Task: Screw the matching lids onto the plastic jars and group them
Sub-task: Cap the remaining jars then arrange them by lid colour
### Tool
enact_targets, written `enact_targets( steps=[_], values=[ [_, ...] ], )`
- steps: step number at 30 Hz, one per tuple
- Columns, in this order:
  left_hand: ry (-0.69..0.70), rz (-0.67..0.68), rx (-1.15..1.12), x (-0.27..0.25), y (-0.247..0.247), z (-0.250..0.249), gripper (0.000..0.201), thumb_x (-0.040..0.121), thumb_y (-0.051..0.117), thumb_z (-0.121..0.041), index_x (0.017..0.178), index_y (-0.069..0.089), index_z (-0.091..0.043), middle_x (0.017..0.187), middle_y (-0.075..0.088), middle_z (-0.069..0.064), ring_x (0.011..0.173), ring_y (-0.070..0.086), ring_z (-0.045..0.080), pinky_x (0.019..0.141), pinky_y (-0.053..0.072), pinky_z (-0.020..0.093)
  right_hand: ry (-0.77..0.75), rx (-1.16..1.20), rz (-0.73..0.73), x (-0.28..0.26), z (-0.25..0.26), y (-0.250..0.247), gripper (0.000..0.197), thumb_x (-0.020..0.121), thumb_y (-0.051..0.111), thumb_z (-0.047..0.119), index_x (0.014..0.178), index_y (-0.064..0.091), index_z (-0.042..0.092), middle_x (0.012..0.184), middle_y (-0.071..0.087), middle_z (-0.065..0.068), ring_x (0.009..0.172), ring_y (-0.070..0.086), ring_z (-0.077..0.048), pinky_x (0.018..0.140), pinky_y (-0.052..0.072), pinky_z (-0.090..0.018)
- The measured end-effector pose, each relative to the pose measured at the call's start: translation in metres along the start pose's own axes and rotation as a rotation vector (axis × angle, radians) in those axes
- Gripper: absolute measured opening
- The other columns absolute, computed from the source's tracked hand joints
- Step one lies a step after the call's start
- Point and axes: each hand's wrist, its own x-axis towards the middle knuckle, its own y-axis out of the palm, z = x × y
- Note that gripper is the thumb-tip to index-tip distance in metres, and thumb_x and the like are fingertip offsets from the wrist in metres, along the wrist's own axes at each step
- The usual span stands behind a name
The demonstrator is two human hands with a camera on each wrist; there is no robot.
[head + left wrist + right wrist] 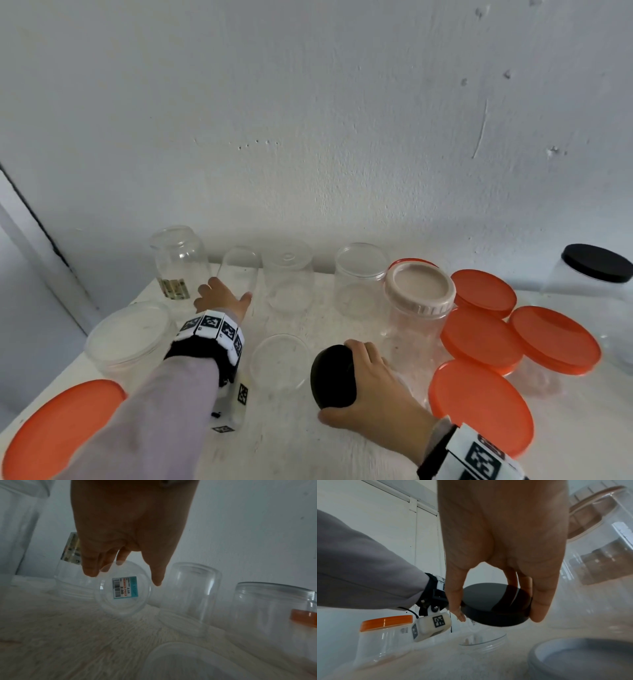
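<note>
The right hand (368,383) grips a black lid (333,376) by its rim, thumb on the near side and fingers on the far side, holding it tilted above the white table (291,442), just right of a low open clear jar (279,361). The left hand (221,298) reaches to the far side of the table; its fingers (91,566) and thumb curl around a small clear jar (122,593) with a price sticker on its base, which leans toward the hand, mouth pointing away. Beside it stand other clear jars: one with a label (178,263) at the far left and two more (359,277) to the right. A jar with a beige lid (419,291) stands at the right, next to several orange lids (479,404) on jars. A jar with a black lid (596,262) is at the far right edge
</note>
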Motion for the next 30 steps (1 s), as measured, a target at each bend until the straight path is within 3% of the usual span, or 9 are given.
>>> enact_targets(
  steps=[9,13,17,24,30],
  values=[
    [-0.068,0.080,-0.045,0.001,-0.001,0.000,0.077,0.079,0.069,-0.035,0.130,0.021,-0.002,0.126,0.039,0.024,0.111,0.048,0.040,0.079,0.040,0.041,-0.016,0.052,0.018,-0.008,-0.006,0.003,0.093,0.067,0.070,0.055,0.140,0.016,0.030,0.119,0.026,0.014,0.109,0.030,-0.009,0.087,0.028,-0.020],
    [-0.076,0.112,0.026,-0.011,-0.006,0.001,0.087,0.079,0.064,-0.050,0.136,0.020,0.001,0.132,0.035,0.022,0.118,0.045,0.037,0.088,0.040,0.041,-0.037,0.104,0.043,-0.012,-0.006,0.006,0.098,0.069,0.071,0.050,0.144,0.010,0.035,0.120,0.025,0.012,0.114,0.032,-0.011,0.092,0.032,-0.020],
    [-0.056,0.158,0.078,-0.025,-0.016,0.005,0.080,0.081,0.056,-0.056,0.131,0.032,0.001,0.131,0.035,0.019,0.118,0.044,0.035,0.087,0.039,0.038,-0.054,0.121,0.055,-0.019,-0.006,0.007,0.095,0.069,0.072,0.047,0.143,0.014,0.034,0.122,0.026,0.010,0.116,0.033,-0.013,0.098,0.038,-0.024],
    [-0.011,0.108,-0.070,-0.061,-0.032,0.023,0.087,0.079,0.067,-0.044,0.135,0.022,0.004,0.135,0.038,0.022,0.124,0.041,0.037,0.099,0.040,0.043,-0.072,0.131,0.059,-0.032,-0.003,0.007,0.093,0.067,0.075,0.046,0.140,0.019,0.033,0.123,0.030,0.010,0.116,0.036,-0.014,0.097,0.042,-0.028],
    [0.028,0.080,-0.249,-0.091,-0.043,0.041,0.088,0.074,0.074,-0.038,0.133,0.022,0.003,0.131,0.042,0.020,0.116,0.047,0.035,0.087,0.043,0.039,-0.085,0.133,0.042,-0.041,0.001,0.009,0.095,0.066,0.076,0.046,0.141,0.020,0.030,0.122,0.032,0.010,0.115,0.038,-0.015,0.098,0.044,-0.031]
  ],
)
